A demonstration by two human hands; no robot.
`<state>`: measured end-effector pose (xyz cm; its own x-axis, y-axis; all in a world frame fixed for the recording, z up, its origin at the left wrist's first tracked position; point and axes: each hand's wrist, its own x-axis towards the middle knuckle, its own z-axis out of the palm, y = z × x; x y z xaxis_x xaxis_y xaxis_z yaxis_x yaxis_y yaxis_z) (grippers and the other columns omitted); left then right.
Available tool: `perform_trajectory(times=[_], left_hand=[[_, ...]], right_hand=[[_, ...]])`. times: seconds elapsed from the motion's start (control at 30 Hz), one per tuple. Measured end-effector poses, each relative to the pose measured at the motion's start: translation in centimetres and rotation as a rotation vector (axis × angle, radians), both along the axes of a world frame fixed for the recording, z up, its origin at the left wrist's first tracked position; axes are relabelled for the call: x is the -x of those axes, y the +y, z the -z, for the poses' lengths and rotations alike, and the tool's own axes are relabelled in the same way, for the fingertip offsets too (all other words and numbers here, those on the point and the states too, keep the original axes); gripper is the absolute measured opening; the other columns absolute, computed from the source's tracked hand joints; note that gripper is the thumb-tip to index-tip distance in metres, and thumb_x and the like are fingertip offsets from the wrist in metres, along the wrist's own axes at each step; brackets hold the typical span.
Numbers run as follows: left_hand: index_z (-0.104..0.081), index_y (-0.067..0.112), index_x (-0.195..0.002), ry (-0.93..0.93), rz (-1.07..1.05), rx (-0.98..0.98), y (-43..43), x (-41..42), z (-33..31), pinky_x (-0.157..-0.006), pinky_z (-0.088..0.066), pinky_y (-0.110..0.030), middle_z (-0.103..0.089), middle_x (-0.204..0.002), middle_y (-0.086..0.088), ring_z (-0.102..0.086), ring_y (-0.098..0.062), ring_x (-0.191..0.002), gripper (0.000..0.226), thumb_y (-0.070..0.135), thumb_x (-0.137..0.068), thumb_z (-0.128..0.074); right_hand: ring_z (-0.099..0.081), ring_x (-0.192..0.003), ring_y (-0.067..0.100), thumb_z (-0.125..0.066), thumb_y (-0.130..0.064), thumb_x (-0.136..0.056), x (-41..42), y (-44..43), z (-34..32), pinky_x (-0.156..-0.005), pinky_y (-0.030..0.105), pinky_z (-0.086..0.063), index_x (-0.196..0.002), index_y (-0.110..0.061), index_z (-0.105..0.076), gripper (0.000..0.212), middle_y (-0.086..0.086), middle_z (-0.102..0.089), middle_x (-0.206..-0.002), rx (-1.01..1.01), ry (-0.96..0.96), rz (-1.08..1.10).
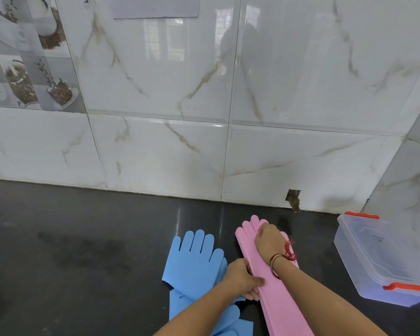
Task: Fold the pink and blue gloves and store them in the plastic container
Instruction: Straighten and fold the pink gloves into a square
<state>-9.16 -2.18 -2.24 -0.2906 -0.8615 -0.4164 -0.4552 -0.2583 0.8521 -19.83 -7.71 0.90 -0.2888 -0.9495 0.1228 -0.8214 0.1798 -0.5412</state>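
Observation:
Long pink gloves lie stacked lengthwise on the black counter, fingers pointing to the wall. My right hand rests on their finger end, its fingers curled over the far edge. My left hand grips the pink gloves' left edge at mid-length, thumb on top. Blue gloves lie flat just left of the pink ones, one with fingers toward the wall, another partly under my left forearm. The clear plastic container with red latches stands closed at the right.
A marble-tiled wall runs along the back of the counter, with a small broken hole at its base. A side wall closes the corner behind the container.

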Motion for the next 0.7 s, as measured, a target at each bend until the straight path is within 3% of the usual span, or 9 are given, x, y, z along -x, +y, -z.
perform_trajectory(times=[0.1,0.23,0.4,0.57,0.7], left_hand=[[-0.049,0.020,-0.092,-0.010,-0.006,0.010,0.0,0.0,0.1,-0.051,-0.056,-0.018,-0.067,-0.067,0.000,-0.064,-0.007,-0.047,0.024,0.021,-0.085,-0.073],[-0.051,0.019,-0.095,-0.032,-0.015,0.039,0.1,0.2,0.2,-0.050,-0.056,-0.019,-0.067,-0.066,-0.001,-0.064,-0.007,-0.047,0.024,0.021,-0.084,-0.073],[-0.054,0.018,-0.095,-0.042,0.003,0.055,0.1,0.2,0.4,-0.053,-0.058,-0.021,-0.068,-0.067,-0.003,-0.065,-0.009,-0.048,0.022,0.022,-0.084,-0.073],[-0.054,0.017,-0.097,-0.031,-0.017,0.054,0.3,0.2,0.1,-0.047,-0.054,-0.018,-0.068,-0.067,-0.003,-0.065,-0.009,-0.048,0.020,0.026,-0.088,-0.069],[-0.053,0.012,-0.092,0.048,-0.118,-0.004,0.2,0.0,-0.3,-0.042,-0.049,-0.019,-0.065,-0.063,-0.005,-0.064,-0.012,-0.047,0.023,0.030,-0.101,-0.043]], right_hand=[[-0.052,-0.072,0.015,-0.040,-0.022,-0.098,0.3,0.5,0.3,-0.066,0.025,-0.044,-0.089,-0.011,-0.054,0.020,0.004,-0.056,-0.086,0.107,-0.069,0.016],[-0.053,-0.075,0.014,-0.039,-0.025,-0.099,1.2,0.6,0.5,-0.073,0.027,-0.048,-0.093,-0.012,-0.057,0.024,0.007,-0.061,-0.089,0.000,0.006,-0.044],[-0.049,-0.106,0.024,-0.043,-0.032,-0.096,3.1,0.5,0.8,-0.094,0.039,-0.041,-0.117,-0.015,-0.052,0.029,0.007,-0.050,-0.118,0.032,0.080,0.047],[-0.051,-0.106,0.027,-0.052,-0.031,-0.092,5.7,0.8,1.6,-0.091,0.037,-0.046,-0.113,-0.014,-0.054,0.027,0.010,-0.053,-0.117,-0.179,0.004,0.115],[-0.056,-0.103,0.033,-0.050,-0.024,-0.091,5.7,0.4,1.2,-0.093,0.044,-0.048,-0.107,-0.011,-0.055,0.022,0.015,-0.054,-0.116,-0.212,-0.137,0.143]])
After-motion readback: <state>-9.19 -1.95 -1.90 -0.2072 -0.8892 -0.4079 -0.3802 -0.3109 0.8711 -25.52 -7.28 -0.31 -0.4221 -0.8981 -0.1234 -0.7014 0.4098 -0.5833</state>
